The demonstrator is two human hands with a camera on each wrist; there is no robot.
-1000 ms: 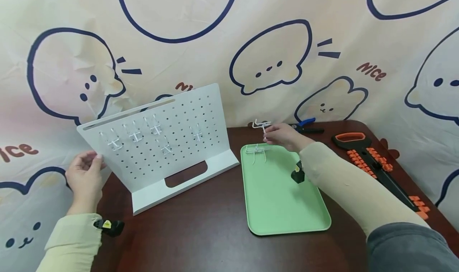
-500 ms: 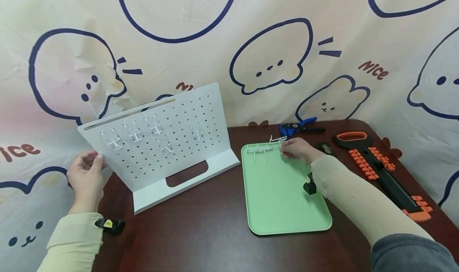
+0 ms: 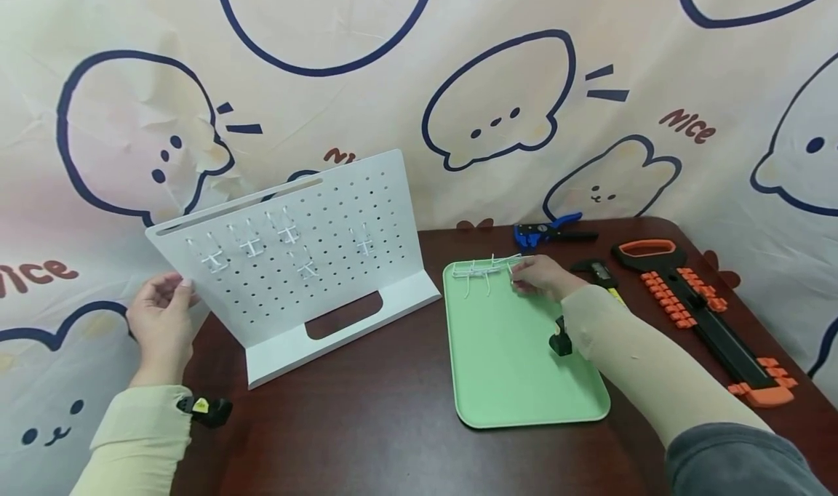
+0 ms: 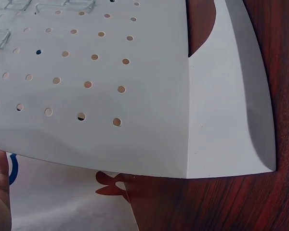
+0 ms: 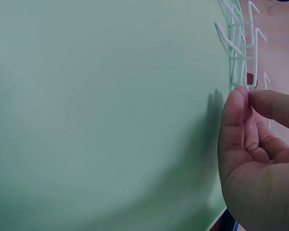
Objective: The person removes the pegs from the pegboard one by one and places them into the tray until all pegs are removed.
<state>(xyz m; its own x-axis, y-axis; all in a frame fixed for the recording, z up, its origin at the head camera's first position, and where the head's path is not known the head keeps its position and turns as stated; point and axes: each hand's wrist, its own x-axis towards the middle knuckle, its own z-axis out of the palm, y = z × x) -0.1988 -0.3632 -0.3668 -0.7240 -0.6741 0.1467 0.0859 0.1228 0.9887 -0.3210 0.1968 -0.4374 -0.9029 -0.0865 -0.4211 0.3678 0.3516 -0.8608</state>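
In the head view a white pegboard stand (image 3: pixel 340 227) stands on the left of the table, with several white wire hooks (image 3: pixel 251 246) on its face. My left hand (image 3: pixel 162 329) holds the board's left edge, its fingers partly behind it; the left wrist view shows only a finger (image 4: pixel 1 175) beside that edge. At the far end of the green tray (image 3: pixel 524 365), my right hand (image 3: pixel 543 276) pinches a white wire hook (image 5: pixel 250 43) between thumb and forefinger. It overlaps other white wire hooks (image 3: pixel 468 272) at the tray's far left corner.
Behind the tray lie blue-and-black pliers (image 3: pixel 533 234). A dark tool with a yellow part (image 3: pixel 599 272) lies at the tray's right, partly hidden by my forearm. Farther right is a black holder with orange clips (image 3: pixel 713 321). A patterned cloth (image 3: pixel 366 110) hangs behind the table.
My right hand has brought its wire hook down and a little right, from above the tray's far edge to the hooks lying there. My left hand stays at the board.
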